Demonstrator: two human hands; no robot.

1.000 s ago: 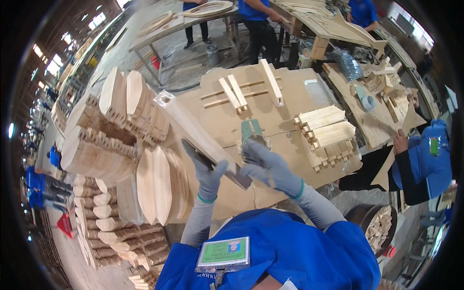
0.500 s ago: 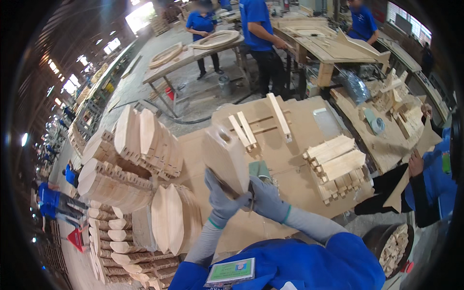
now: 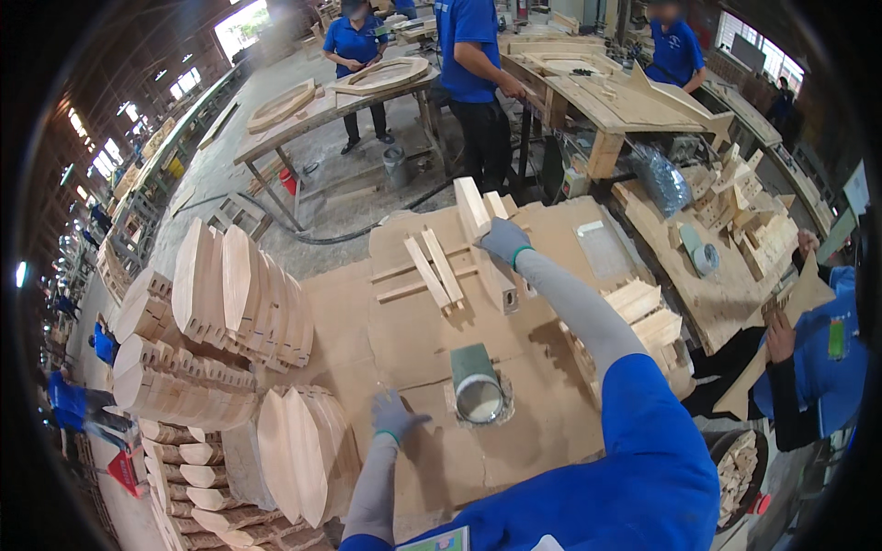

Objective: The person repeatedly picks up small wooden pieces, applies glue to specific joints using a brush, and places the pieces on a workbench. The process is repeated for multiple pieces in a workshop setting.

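Note:
My right hand, in a grey glove, is stretched out to the far side of the cardboard-covered table. Its fingers close over the edge of a pale wooden board with a slotted end, which lies beside thin wooden strips. Nothing is in my gloved left hand; its thumb and fingers are apart, low over the cardboard. Between my arms is a green container with a round, pale-filled mouth. Curved wooden pieces stand stacked close to my left hand.
More stacked curved pieces rise at the left. Slatted wooden parts lie right of my right forearm. A person at the right holds a flat wooden piece. Offcuts fill a round bin. Other people work at tables beyond.
The curved board that both hands held is out of them. My right hand has reached far forward onto a board, and my left has dropped left, emptied. The green container is now uncovered.

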